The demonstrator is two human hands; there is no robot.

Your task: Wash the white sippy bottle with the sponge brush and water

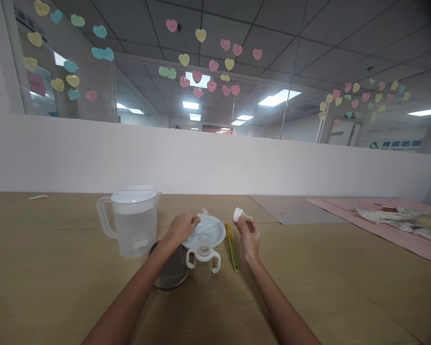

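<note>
Left hand [181, 229]: by bowl [217, 233], fingers curled, grip unclear
Right hand [250, 240]: raised, pinching cap [237, 214]
Jug [135, 230]: lidded, holds liquid
Bottle [202, 271]: upright

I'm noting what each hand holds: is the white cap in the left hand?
No, the right hand holds the white cap, while the left hand is near the pale bowl.

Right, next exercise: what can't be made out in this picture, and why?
All in the head view:
Dark dish: partly hidden by the left forearm.
Bowl: part of its near side is behind the bottle.
Cap: partly covered by the right hand.
Left hand: whether it holds anything; fingertips too small and blurred.
Heart notes: any writing, too small.
Pink cloth: cut off by the right edge.
</note>
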